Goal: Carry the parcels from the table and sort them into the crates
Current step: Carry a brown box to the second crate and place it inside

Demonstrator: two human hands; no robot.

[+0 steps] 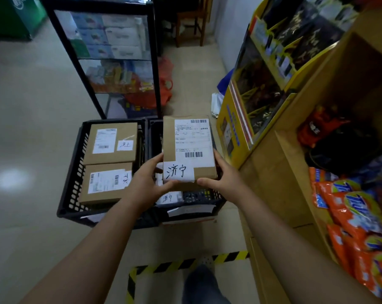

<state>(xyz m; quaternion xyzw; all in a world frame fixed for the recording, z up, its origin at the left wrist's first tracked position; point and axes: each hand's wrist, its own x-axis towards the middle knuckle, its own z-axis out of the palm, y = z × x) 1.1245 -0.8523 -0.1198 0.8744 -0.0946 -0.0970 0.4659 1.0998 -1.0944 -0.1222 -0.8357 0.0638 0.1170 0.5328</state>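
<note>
Left hand [148,181] and right hand [224,175] pinch the near end of a brown parcel [189,150] w/ handwritten label, thumbs on top, fingers curled under. It hangs above the right crate [207,205]; left crate [72,172] holds two parcels. Risk: far end is unsupported, so it may tip, or drop into the wrong crate.

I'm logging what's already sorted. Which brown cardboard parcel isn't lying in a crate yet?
The brown cardboard parcel with the handwritten white slip, gripped by the left hand and right hand above the crates; the two others lie in the left black plastic crate.
</note>
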